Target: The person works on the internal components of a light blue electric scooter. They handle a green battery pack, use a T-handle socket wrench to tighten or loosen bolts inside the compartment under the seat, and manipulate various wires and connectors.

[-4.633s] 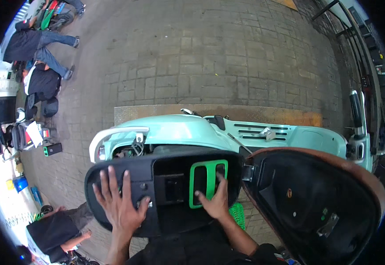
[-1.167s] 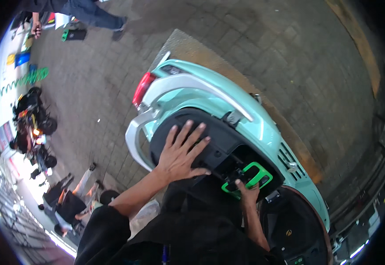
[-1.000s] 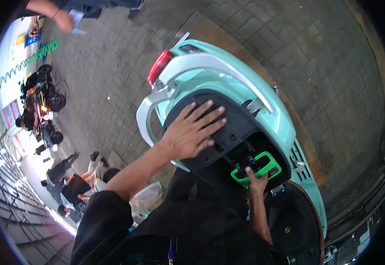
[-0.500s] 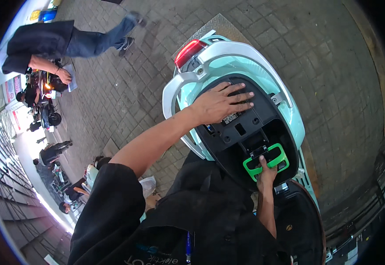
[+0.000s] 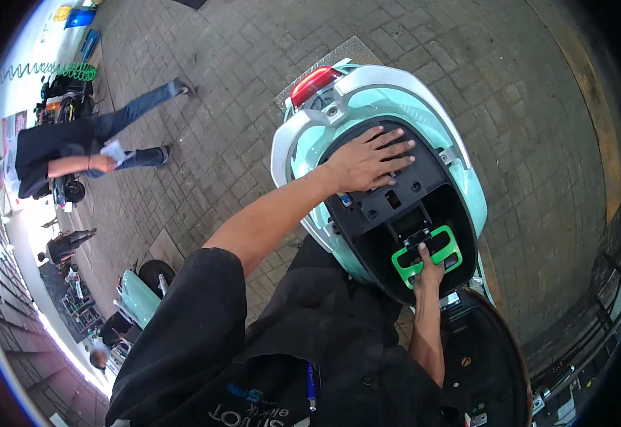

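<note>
A mint-green scooter [image 5: 473,196] stands in front of me with its seat compartment open. My left hand [image 5: 371,162] lies flat on the black plastic panel [image 5: 428,173] at the rear of the compartment, fingers spread. At the near end, my right hand [image 5: 429,272] grips a bright green handle [image 5: 451,249] in the black compartment [image 5: 460,213]. Its thumb rests along the handle's middle, and its other fingers are mostly hidden. What the handle joins to below cannot be made out. A silver grab rail [image 5: 410,80] curves around the tail.
The raised black seat [image 5: 481,356] is at the lower right. A red tail light [image 5: 313,86] sits at the scooter's rear, above a metal plate [image 5: 353,51] on the paving. To the left, a person [image 5: 61,156] walks with paper in hand. Another mint scooter [image 5: 139,299] stands at lower left.
Both hands keep their places on the panel and the green handle. My view has shifted slightly. The walking person has moved further left and down in the picture, and the other mint scooter shows more.
</note>
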